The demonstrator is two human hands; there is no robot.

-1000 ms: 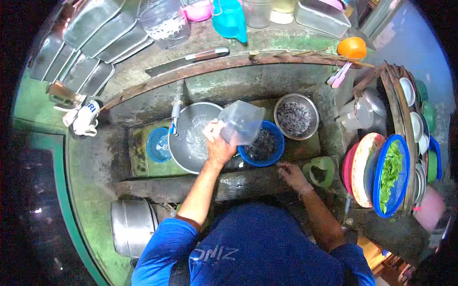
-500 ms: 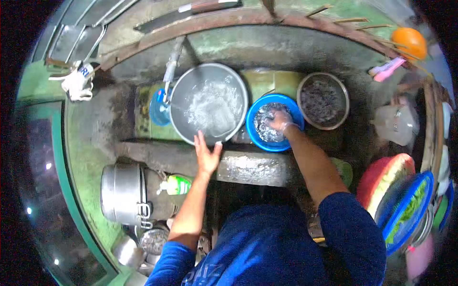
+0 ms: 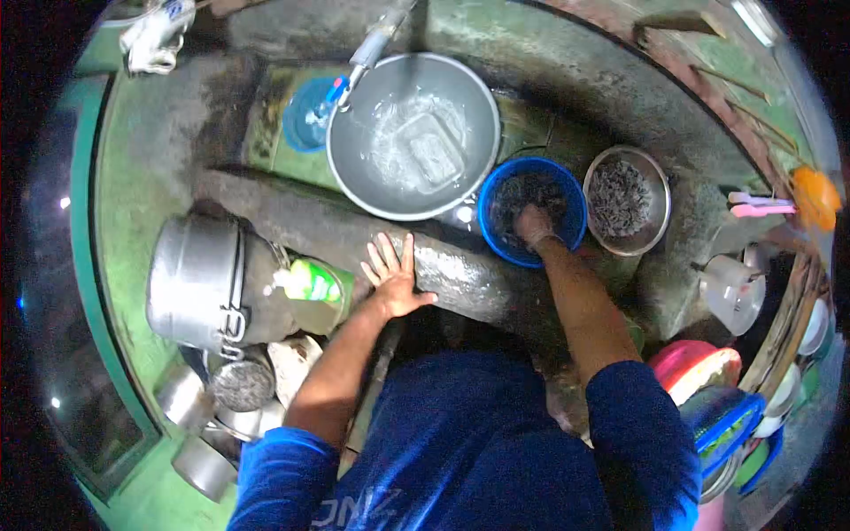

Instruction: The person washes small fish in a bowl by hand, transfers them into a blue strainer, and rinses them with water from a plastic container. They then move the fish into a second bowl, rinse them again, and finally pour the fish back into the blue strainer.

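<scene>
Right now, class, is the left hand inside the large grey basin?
No, the left hand is outside the grey basin, by the ledge.

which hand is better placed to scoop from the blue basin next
Probably the right hand: it is down inside the blue basin, beside the metal bowl. The left hand is outside it, fingers spread over the ledge.

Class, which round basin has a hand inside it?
The blue basin between the large grey basin and the metal bowl. The right hand reaches into it; no hand is in the others.
</scene>
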